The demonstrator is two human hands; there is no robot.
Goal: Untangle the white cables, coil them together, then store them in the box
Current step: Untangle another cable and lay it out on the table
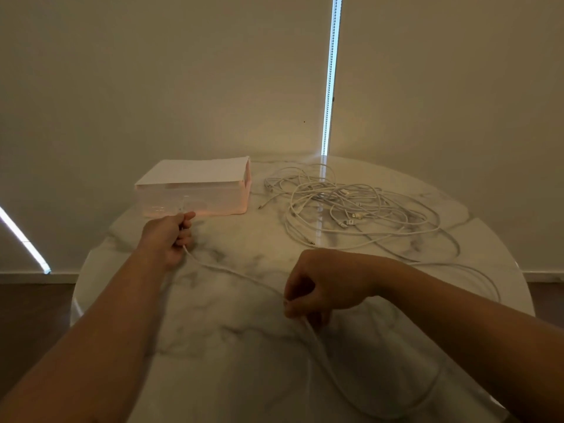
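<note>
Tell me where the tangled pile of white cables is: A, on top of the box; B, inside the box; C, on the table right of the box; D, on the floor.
C: the tangled cables lie spread on the marble table, to the right of the box.

Dim, warm wide-angle view, 2 bright daylight slits (331, 87), glare streak on glossy table (244, 331), bent edges.
</note>
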